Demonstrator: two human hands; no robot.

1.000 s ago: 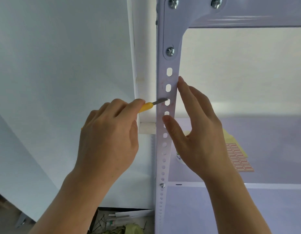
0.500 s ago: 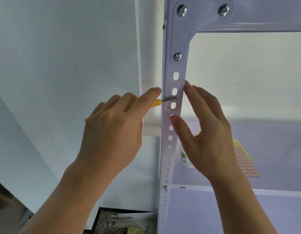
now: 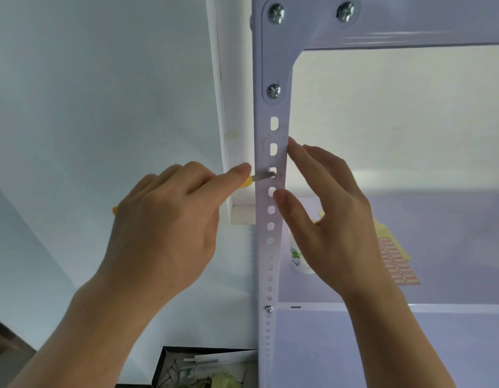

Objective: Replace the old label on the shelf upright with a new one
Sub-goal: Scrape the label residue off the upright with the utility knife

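The left hand (image 3: 164, 228) grips a yellow knife (image 3: 259, 177), its fingers curled round the handle and the forefinger stretched along the top. The thin blade lies across the front of the white upright (image 3: 262, 275), with its tip at one of the slots. The right hand (image 3: 335, 219) is spread, its straight fingers against the right edge of the upright and the thumb (image 3: 284, 203) touching the front just below the blade. Faint pink stains (image 3: 263, 148) show beside the slots; a whole old label I cannot make out. A sheet of red-bordered labels (image 3: 396, 264) lies on the shelf (image 3: 452, 247) behind the right hand, near a white bottle (image 3: 297, 256)
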